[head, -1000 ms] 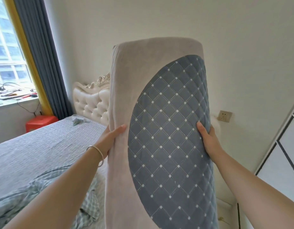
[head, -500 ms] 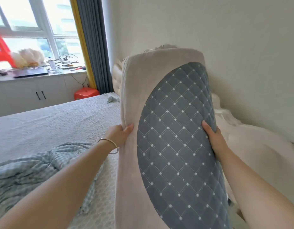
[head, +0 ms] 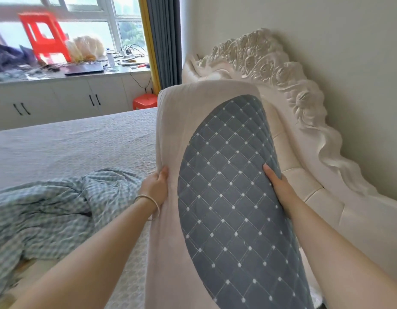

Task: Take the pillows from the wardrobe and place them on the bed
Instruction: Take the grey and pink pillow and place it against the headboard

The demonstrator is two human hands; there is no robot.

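Note:
A long pillow (head: 226,197), beige with a quilted grey-blue panel dotted white, stands upright in front of me, held in the air. My left hand (head: 155,188), a bangle on its wrist, grips its left edge. My right hand (head: 277,188) presses on its right edge. The pillow hangs over the head end of the bed (head: 70,143), which has a pale grey cover. The wardrobe is out of view.
A carved white padded headboard (head: 282,85) runs along the wall to the right. A crumpled blue checked blanket (head: 48,208) lies on the bed at left. Beyond are white cabinets (head: 59,101), a cluttered window ledge with a red stool (head: 44,36), another red stool (head: 145,101) and curtains.
The view has swung left and down toward the bed; the headboard now shows fully beside the pillow. Both hands keep the same grip, and the pillow sits lower against the room.

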